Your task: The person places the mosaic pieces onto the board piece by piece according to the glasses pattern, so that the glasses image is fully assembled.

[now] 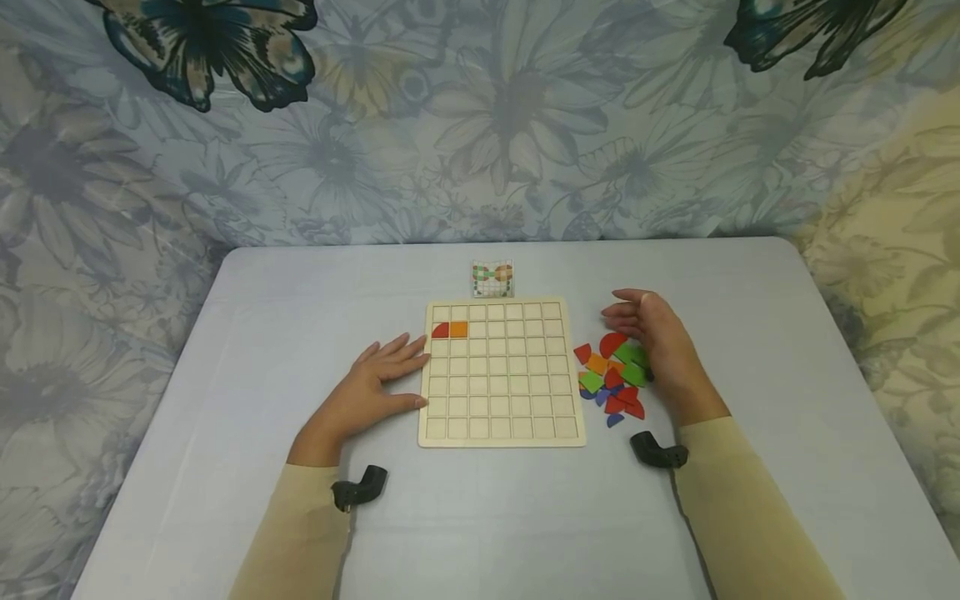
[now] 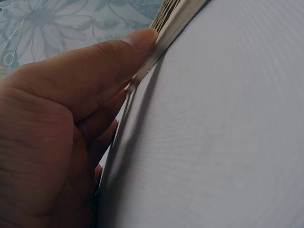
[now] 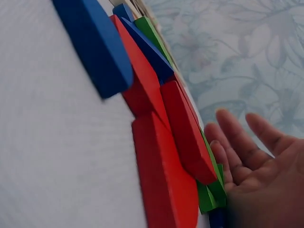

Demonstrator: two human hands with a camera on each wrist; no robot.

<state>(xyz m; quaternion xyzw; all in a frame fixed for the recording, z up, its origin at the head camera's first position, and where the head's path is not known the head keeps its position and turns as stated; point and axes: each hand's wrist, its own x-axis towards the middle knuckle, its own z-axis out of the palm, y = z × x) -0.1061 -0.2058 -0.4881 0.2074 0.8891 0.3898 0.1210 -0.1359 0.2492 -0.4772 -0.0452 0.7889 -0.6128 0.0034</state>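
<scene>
A wooden grid board (image 1: 500, 358) lies flat on the table. In its second row at the left, a red quarter-circle piece (image 1: 441, 331) sits beside an orange square piece (image 1: 459, 329). My left hand (image 1: 371, 387) touches the board's left edge with spread fingers; the thumb (image 2: 142, 39) meets that edge in the left wrist view. At the board's right is a loose pile of red, green, orange and blue pieces (image 1: 613, 377). My right hand (image 1: 663, 346) is just right of the pile, fingers relaxed, with nothing seen in them. Red pieces (image 3: 164, 173) fill the right wrist view's middle.
A small pattern card (image 1: 492, 278) with a coloured grid picture lies just behind the board. The white table (image 1: 495, 525) ends at a flower-patterned backdrop (image 1: 510, 150). A black wrist camera (image 1: 360, 487) is on the left wrist, another (image 1: 658, 451) on the right.
</scene>
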